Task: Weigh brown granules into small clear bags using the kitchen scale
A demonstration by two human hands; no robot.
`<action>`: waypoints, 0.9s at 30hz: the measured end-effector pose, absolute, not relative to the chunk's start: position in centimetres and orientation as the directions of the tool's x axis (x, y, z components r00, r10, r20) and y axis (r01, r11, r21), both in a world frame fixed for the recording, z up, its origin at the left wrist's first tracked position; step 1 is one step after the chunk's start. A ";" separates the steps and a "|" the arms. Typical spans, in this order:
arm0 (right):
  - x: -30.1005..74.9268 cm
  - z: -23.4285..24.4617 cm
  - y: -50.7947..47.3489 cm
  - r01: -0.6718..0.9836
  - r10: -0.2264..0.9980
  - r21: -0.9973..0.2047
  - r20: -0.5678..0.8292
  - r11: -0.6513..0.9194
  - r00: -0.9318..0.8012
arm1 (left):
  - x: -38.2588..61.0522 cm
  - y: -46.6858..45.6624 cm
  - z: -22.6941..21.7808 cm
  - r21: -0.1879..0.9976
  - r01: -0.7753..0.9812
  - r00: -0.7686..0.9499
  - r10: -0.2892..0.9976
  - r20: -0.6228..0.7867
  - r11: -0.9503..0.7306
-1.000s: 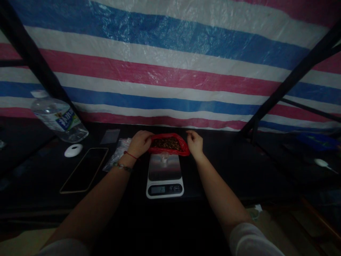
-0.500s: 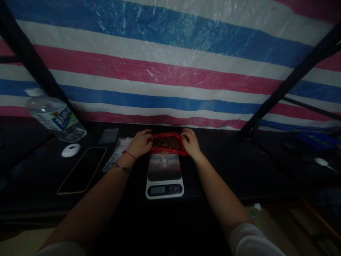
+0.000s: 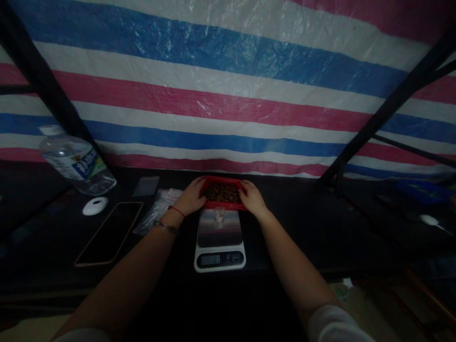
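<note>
Holding the red bag [image 3: 225, 206] spread at its two ends, with the left hand [image 3: 193, 195] and the right hand [image 3: 252, 197] partly curled, each closed over its own side of the rim. Showing small dark grains [image 3: 223, 192] inside (cannot tell of what kind). Lying on the black worktop [image 3: 295, 232], just behind the scale [image 3: 220, 238]. To the left, near clear plastic packets [image 3: 156, 209], a phone [image 3: 109, 233] and a bottle [image 3: 78, 164].
</note>
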State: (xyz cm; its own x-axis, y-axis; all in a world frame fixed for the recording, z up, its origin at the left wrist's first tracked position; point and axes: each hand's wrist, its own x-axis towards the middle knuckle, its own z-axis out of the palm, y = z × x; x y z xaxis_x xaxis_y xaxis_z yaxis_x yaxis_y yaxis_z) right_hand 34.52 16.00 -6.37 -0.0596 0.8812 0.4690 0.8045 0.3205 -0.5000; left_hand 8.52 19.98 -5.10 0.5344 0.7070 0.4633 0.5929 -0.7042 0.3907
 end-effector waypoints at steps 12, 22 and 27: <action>33.4 -6.9 16.3 0.772 0.856 -0.505 0.508 0.387 -0.096 | 9.0 21.2 -7.1 0.456 0.577 0.440 0.728 0.526 -0.678; 33.8 -5.7 15.5 0.829 0.772 -0.432 0.636 0.356 0.000 | 8.3 19.6 -5.1 0.315 0.646 0.418 0.668 0.616 -0.695; 32.3 -3.9 13.9 0.752 0.769 -0.368 0.576 0.547 -0.277 | 9.0 18.7 -4.4 0.336 0.471 0.696 0.578 0.426 -0.816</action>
State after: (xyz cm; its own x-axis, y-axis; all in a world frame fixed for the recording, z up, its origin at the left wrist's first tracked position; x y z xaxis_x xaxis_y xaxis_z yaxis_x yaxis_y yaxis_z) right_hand 32.29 13.87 -3.87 -0.2775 0.7688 0.5762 0.7519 0.5471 -0.3678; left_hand 8.98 18.72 -4.36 0.6962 0.5776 0.4262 0.4709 -0.8156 0.3361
